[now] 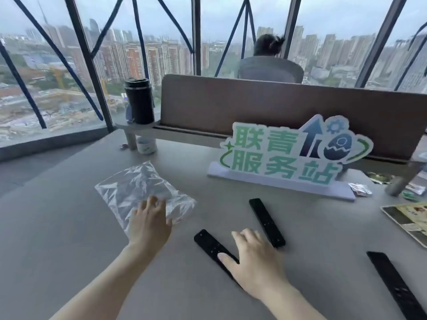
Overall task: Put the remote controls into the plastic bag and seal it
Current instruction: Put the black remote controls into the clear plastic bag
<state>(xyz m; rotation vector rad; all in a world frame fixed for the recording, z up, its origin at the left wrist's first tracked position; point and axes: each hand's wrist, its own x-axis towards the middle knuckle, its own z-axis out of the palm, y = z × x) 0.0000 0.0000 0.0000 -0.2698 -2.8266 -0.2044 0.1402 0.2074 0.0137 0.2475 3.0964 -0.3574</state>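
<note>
A crumpled clear plastic bag [141, 190] lies flat on the grey table. My left hand [149, 224] rests on its near edge, fingers spread. Three black remote controls lie on the table. The nearest remote [209, 245] lies slanted in the middle, and my right hand [255, 259] covers its lower part, thumb touching it, fingers apart. A second remote [266, 221] lies just beyond my right fingers. The third remote [392, 281] sits at the lower right, apart from both hands.
A white and green sign [288, 155] stands behind the remotes. A brown divider [254, 107] runs across the back, with a black tumbler [139, 100] on a shelf and a small cup [146, 145] below. Wrappers [360, 189] and a printed tray [409, 219] lie right. A person sits beyond.
</note>
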